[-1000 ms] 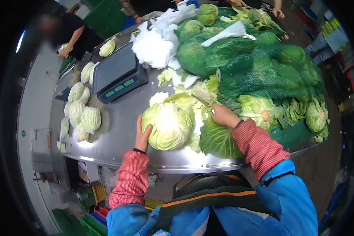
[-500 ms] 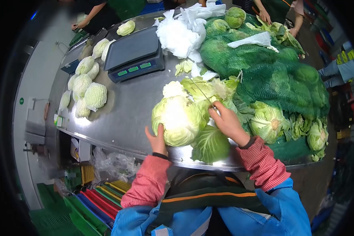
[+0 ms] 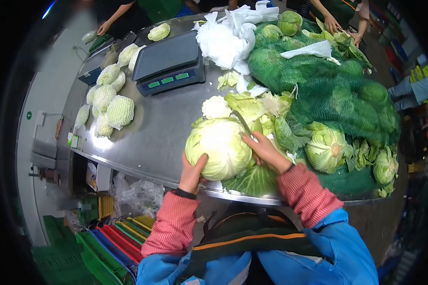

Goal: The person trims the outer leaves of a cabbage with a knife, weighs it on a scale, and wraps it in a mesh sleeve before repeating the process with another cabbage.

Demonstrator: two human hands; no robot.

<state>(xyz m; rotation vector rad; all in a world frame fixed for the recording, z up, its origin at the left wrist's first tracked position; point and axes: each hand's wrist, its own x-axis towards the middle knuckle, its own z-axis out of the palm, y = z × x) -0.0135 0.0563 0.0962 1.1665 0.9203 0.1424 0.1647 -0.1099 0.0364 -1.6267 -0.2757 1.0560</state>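
Observation:
A large pale green cabbage (image 3: 218,147) sits near the table's front edge. My left hand (image 3: 193,172) grips its lower left side, thumb on the front. My right hand (image 3: 265,151) is closed on a knife (image 3: 242,122), whose blade points up and left beside the cabbage's right side. Under my right hand lies a loose dark green leaf (image 3: 252,180). Trimmed leaves (image 3: 245,105) lie behind the cabbage, next to a small pale piece (image 3: 216,107).
A scale (image 3: 167,64) stands at the back left, with net-wrapped cabbages (image 3: 103,98) beside it. Green mesh sacks (image 3: 342,99) and an untrimmed cabbage (image 3: 325,148) lie right. White netting (image 3: 226,40) is piled behind. A co-worker's hands (image 3: 335,23) handle leaves at the back right.
My left hand has moved lower and now cups the cabbage from its lower left. My right hand and the knife have drawn nearer to the cabbage, with the blade steeper. The view has shifted slightly.

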